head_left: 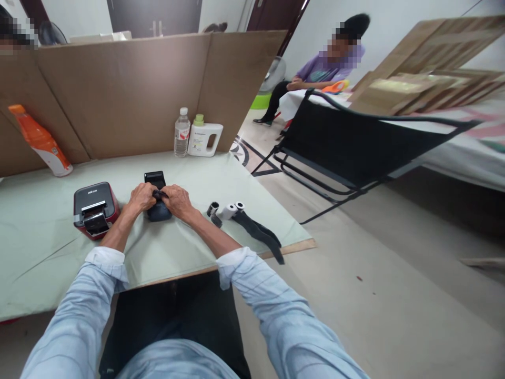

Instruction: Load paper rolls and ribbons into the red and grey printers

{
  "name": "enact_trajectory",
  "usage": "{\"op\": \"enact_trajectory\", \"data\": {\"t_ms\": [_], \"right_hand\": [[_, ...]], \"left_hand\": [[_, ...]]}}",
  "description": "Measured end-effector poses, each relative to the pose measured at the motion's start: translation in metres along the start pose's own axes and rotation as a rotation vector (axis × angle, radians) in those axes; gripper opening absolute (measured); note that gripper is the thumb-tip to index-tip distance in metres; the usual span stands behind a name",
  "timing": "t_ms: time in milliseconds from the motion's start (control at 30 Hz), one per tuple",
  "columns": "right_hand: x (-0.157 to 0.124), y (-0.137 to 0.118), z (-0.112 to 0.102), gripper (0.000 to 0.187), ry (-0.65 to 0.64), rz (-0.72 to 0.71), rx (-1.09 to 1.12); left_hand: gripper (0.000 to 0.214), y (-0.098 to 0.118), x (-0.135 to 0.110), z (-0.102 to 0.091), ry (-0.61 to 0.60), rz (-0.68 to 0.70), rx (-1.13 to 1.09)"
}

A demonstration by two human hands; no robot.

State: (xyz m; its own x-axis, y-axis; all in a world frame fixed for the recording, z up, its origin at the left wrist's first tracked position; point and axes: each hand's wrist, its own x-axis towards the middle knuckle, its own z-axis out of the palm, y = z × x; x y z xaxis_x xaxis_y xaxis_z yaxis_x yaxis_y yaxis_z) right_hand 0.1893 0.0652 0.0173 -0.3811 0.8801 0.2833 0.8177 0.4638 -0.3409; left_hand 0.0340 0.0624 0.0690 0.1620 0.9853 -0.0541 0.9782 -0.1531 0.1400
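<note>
Both my hands rest on a small black device (158, 210) in the middle of the pale green table (47, 247). My left hand (141, 198) is closed on its left side. My right hand (177, 200) is closed on its right side, and the fingers of both pinch a small dark part (160, 194) on top of it. The device's open black lid (154, 179) stands up just behind my fingers. What the pinched part is stays hidden by my fingers.
A red and black label printer (95, 210) sits to the left. Paper rolls (225, 211) and a black strap (258, 233) lie to the right near the table edge. A water bottle (182, 133), a white jug (204, 139) and an orange bottle (40, 140) stand by the cardboard wall. A black folding chair (347, 152) stands right; a seated person (315, 73) beyond.
</note>
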Motion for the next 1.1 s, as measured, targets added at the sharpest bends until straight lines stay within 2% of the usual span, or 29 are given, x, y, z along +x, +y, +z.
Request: {"op": "enact_trajectory", "data": {"t_ms": [167,300,467,567,633,733,867,933,1033,1100], "right_hand": [[0.003,-0.003,-0.008,0.022,-0.07,-0.007,-0.046],[0.006,-0.004,-0.01,0.022,-0.045,-0.031,-0.054],[0.006,-0.003,-0.007,0.022,-0.016,-0.073,-0.04],[0.006,-0.003,-0.007,0.022,-0.04,-0.062,-0.043],[0.007,-0.003,-0.008,0.023,-0.045,-0.064,-0.046],[0.007,-0.004,-0.008,0.022,-0.02,-0.083,-0.042],[0.002,-0.002,-0.004,0.022,0.018,-0.105,-0.015],[-0.003,0.0,0.0,0.022,0.045,-0.137,-0.005],[-0.013,0.002,0.006,0.022,0.071,-0.179,0.002],[-0.019,0.003,0.009,0.022,0.078,-0.19,-0.002]], "left_hand": [[0.049,-0.002,0.004,0.002,0.007,-0.036,-0.028],[0.044,-0.002,0.006,0.004,0.053,-0.057,-0.043],[0.035,-0.003,0.006,0.006,0.043,-0.062,-0.029],[0.04,-0.005,0.006,0.01,0.107,-0.018,-0.045],[0.044,-0.006,0.007,0.013,0.139,-0.042,-0.058],[0.043,-0.008,0.008,0.017,0.123,-0.097,-0.071],[0.047,-0.015,0.007,0.017,0.094,-0.005,-0.139],[0.056,-0.021,0.009,0.016,0.184,0.015,-0.214],[0.073,-0.026,0.019,0.017,0.36,-0.04,-0.333],[0.082,-0.027,0.028,0.018,0.372,-0.093,-0.416]]}}
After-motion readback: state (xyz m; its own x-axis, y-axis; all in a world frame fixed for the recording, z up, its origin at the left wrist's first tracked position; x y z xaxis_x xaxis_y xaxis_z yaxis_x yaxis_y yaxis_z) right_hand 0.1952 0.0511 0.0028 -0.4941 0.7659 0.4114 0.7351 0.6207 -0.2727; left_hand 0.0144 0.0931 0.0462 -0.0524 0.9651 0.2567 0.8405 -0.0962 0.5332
